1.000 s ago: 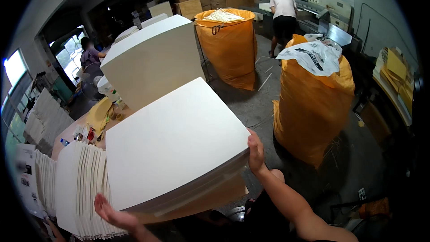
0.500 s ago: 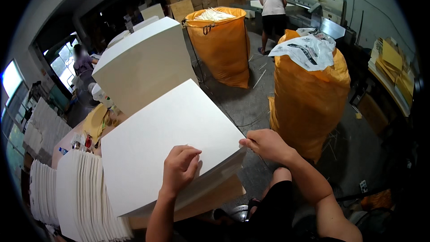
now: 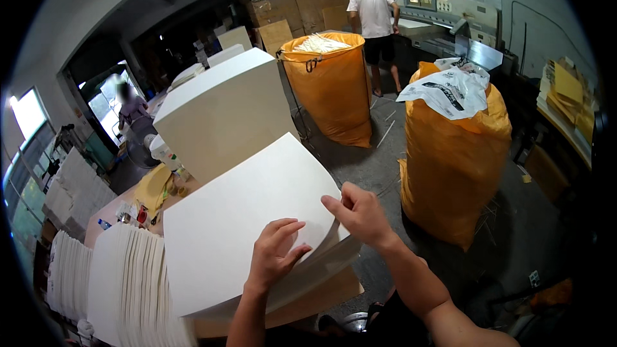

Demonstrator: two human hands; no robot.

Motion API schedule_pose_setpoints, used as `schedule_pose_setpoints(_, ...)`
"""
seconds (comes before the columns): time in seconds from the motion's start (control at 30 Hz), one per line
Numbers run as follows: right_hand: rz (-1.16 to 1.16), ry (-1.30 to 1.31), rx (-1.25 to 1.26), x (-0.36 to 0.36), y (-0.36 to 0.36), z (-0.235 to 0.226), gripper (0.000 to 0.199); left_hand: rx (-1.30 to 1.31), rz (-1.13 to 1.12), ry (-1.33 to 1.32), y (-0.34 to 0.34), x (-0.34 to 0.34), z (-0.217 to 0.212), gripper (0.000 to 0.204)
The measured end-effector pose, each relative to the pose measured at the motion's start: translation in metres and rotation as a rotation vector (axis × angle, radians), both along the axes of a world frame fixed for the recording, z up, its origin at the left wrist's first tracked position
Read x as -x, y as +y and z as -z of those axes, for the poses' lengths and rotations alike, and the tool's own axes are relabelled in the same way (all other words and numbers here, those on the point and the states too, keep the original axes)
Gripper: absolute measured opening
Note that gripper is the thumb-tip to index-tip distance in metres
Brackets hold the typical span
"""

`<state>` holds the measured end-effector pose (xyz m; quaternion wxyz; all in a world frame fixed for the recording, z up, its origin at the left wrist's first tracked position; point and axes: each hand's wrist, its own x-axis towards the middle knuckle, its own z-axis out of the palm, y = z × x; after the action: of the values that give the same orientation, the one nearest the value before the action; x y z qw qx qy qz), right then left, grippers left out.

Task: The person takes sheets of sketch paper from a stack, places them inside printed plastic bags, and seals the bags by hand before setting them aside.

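At the paper stack's (image 3: pixel 324 266) three o'clock, the right hand (image 3: pixel 362 214) pinches the top sheet's (image 3: pixel 238 218) bent edge; at five o'clock, the left hand (image 3: pixel 276 254) curves, half spread.

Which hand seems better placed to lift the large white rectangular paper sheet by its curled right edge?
Probably the bare right hand: its thumb and bent fingers appear to pinch the white paper sheet at that edge. The bare left hand, thumb and fingers apart, is farther in from it.
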<state>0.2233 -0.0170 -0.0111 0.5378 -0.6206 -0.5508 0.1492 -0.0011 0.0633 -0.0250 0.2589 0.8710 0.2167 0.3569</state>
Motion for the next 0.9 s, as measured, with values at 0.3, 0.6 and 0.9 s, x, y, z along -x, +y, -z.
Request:
schedule_pose_setpoints(0.3,-0.329,0.829,0.047,-0.011,0.015,0.004,0.029,0.114,0.045,-0.026,-0.005,0.001,-0.006,0.063)
schedule_pose_setpoints(0.6,-0.205,0.453,0.07,-0.007,0.007,-0.008,0.038,0.415,0.006,-0.275,-0.012,-0.001,0.001,0.048)
schedule_pose_setpoints(0.9,-0.331,0.813,0.037,-0.001,0.019,-0.004,0.029,-0.024,0.06,-0.027,-0.009,-0.001,-0.008,0.059)
